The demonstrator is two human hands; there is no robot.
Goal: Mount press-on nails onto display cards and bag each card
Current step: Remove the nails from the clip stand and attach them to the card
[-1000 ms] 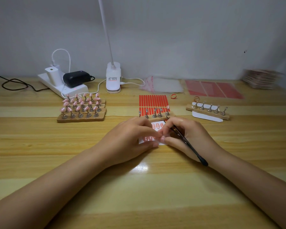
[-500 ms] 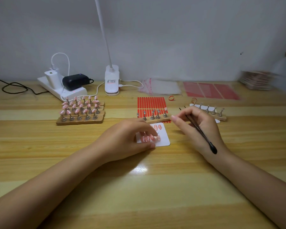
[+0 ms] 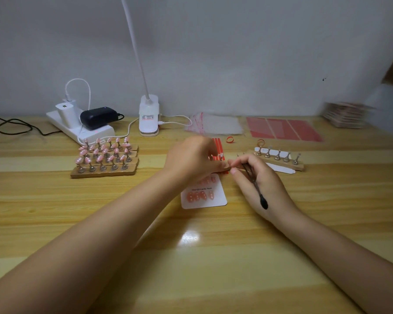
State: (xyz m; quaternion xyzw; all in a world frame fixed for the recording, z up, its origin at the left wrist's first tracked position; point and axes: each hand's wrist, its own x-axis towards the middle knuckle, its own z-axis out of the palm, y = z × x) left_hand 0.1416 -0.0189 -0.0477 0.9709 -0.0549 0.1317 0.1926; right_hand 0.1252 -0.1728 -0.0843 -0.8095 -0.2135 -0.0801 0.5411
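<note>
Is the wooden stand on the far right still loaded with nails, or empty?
Empty: the right stand shows only bare metal pegs, while the left stands hold pink nails.

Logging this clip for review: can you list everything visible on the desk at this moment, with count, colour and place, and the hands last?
display card: one, white, pink nails mounted, desk centre
nail stand blocks: group, wooden, pink nails on metal pegs, left
empty stand: one, wooden, bare metal pegs, right
red adhesive strips: one sheet, mostly hidden behind left hand
red sheets: three side by side, rear right
clear bags: small pile, rear centre
rubber band: one, orange-red, near the bags
lamp: one, white, rear centre
power strip: one, white, with white and black adapters, rear left
card stack: one, blurred, far right
tweezers: one, black, in right hand
left hand: over the centre stand, grip unclear
right hand: holds tweezers
</note>
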